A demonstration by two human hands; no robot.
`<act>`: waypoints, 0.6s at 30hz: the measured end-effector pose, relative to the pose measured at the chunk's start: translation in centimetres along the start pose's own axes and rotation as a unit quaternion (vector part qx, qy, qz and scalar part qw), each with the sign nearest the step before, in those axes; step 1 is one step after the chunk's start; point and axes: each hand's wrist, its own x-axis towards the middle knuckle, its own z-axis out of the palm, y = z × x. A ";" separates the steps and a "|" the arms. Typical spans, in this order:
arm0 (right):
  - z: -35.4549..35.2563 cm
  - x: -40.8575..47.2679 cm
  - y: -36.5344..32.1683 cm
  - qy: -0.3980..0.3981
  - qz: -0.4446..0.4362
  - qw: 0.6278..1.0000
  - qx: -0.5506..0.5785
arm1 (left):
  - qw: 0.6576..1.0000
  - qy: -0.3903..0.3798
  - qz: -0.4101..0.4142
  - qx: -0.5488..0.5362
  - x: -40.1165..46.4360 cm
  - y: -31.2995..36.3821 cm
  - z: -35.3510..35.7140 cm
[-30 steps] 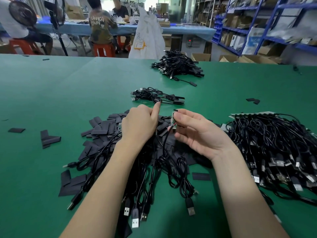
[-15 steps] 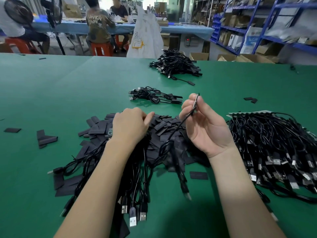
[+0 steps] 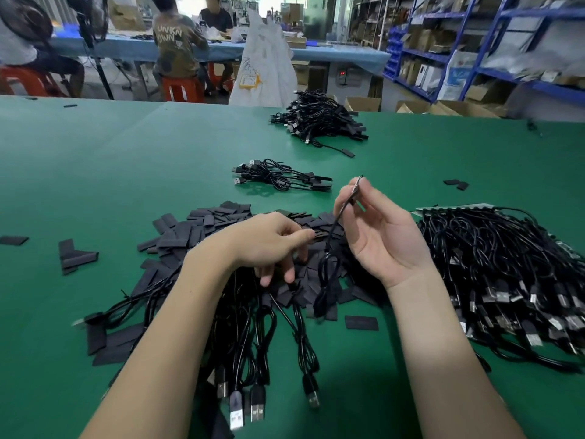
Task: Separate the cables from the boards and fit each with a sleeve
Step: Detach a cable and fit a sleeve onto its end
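Note:
My right hand point(image 3: 376, 236) is raised palm-up and pinches the small board end point(image 3: 357, 184) of a black cable point(image 3: 329, 245), which hangs down in a loop to the pile below. My left hand point(image 3: 269, 245) reaches palm-down into a heap of flat black sleeves point(image 3: 196, 226), with thumb and forefinger pinching a sleeve point(image 3: 319, 233). Several loose black USB cables point(image 3: 253, 343) lie under my forearms, plugs toward me. A large mass of cables still joined to a board strip point(image 3: 493, 280) lies at the right.
A small bundle of sleeved cables point(image 3: 281, 179) lies beyond my hands and a larger heap point(image 3: 316, 118) farther back. Stray sleeves point(image 3: 76, 253) lie on the green table point(image 3: 95, 169). People sit at a blue table behind; blue shelving stands at the right.
My right hand lifted the cable's board end up from beside my left hand and turned palm-up. My left hand dropped into the sleeve pile and spread its fingers.

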 end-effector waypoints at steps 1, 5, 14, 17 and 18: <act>-0.1 0.1 0.1 0.021 -0.002 0.999 -0.037 | 1.000 0.018 0.008 0.007 0.0 0.1 0.0; -0.4 0.7 0.7 0.096 -0.008 0.987 -0.126 | 0.974 0.141 0.083 -0.157 0.4 1.5 0.6; -0.7 1.1 0.5 0.201 -0.047 0.912 -0.354 | 0.928 0.151 0.058 -0.335 0.8 2.4 1.4; -0.4 0.9 0.2 0.196 -0.048 0.877 -0.437 | 0.940 0.193 0.041 -0.278 1.0 2.1 1.4; -0.4 0.9 0.0 0.206 -0.061 0.852 -0.478 | 0.938 0.214 0.034 -0.271 1.1 2.0 1.4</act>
